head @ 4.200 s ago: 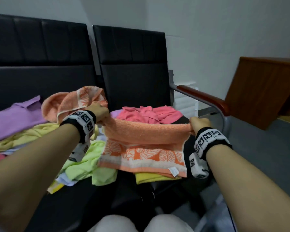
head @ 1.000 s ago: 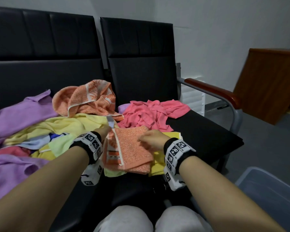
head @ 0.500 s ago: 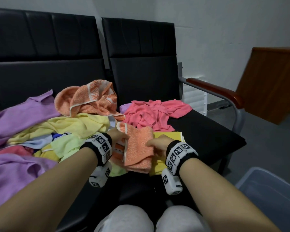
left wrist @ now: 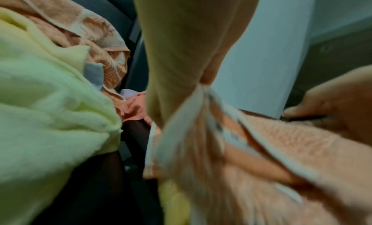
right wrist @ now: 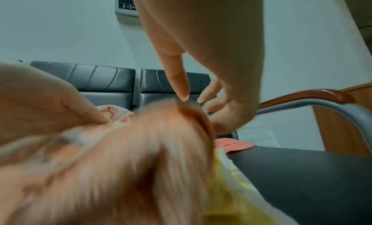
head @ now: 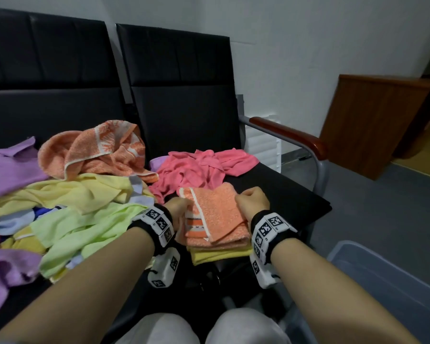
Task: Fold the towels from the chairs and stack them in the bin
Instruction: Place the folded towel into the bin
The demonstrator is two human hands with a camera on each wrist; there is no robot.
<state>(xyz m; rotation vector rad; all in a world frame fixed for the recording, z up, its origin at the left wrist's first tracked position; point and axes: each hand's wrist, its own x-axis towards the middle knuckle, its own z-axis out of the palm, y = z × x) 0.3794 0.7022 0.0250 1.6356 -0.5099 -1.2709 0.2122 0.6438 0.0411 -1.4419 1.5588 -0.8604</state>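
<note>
Two hands work one folded orange towel (head: pixel 217 214) at lower centre of the head view. It lies on a folded yellow towel (head: pixel 219 254), at the front of the right-hand black chair seat (head: pixel 283 194). Left hand (head: pixel 178 207) at the towel's left edge: in the left wrist view the fingers pinch the white-bordered hem, cloth bunched at the pinch point. Right hand (head: pixel 252 201) at the towel's right edge, fingers curled in the head view; in the right wrist view the thumb (right wrist: pixel 179 85) points down onto the top fold and fingers curl below it, so it appears to grip the fold, though that frame is blurred. Unfolded towels, middle left of the head view: crumpled orange patterned towel (head: pixel 97 150), pale yellow towel (head: pixel 80 192), light green towel (head: pixel 85 229), purple towel (head: pixel 8 170). Pink towel (head: pixel 199 167) heaped behind the folded one, frame centre. Clear plastic bin (head: pixel 387 289) on the floor, lower right corner. Wooden-topped armrest (head: pixel 288 135) at centre right.
</note>
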